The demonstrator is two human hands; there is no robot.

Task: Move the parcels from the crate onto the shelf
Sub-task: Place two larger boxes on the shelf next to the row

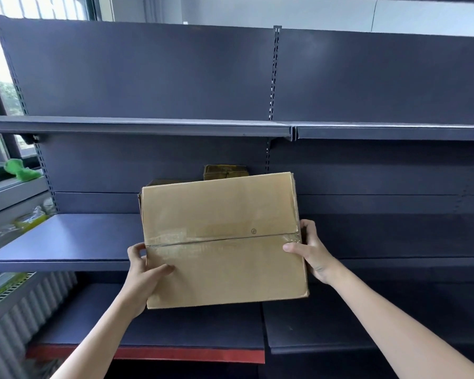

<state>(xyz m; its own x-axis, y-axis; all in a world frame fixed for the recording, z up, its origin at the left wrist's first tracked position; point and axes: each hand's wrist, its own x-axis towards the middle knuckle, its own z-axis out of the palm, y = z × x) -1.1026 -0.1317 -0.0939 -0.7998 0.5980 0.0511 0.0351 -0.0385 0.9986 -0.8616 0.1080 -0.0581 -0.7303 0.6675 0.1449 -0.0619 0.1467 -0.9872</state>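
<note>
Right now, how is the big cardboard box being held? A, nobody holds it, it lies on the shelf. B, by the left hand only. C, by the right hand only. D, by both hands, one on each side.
D: the left hand and the right hand each grip one side of the cardboard box.

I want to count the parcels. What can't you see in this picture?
- Head view: the crate is outside the frame.
- Parcels on the shelf: the held cardboard box hides all but the tops of two.
- Left hand and right hand: fingers behind the box's sides are hidden.
</note>
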